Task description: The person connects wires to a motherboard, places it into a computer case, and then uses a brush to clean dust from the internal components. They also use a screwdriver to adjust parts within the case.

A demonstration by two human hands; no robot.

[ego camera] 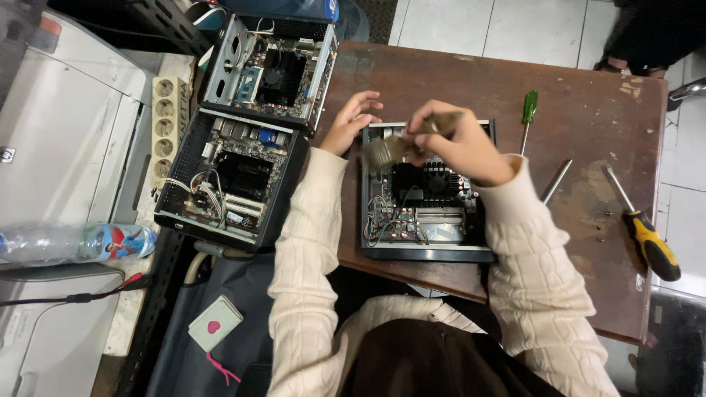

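Head view, looking down on a brown wooden table. An open small computer case lies at the table's near edge. The left hand rests on the case's far-left corner; the right hand grips a blurred brush over its circuit board. Right of the case lie a green-handled screwdriver and, farther right, a yellow-handled screwdriver. Left of the case sit two more open cases, one behind the other.

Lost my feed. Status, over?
Right hand holds brush over open computer case. Left hand rests at its corner. Nothing in the way.
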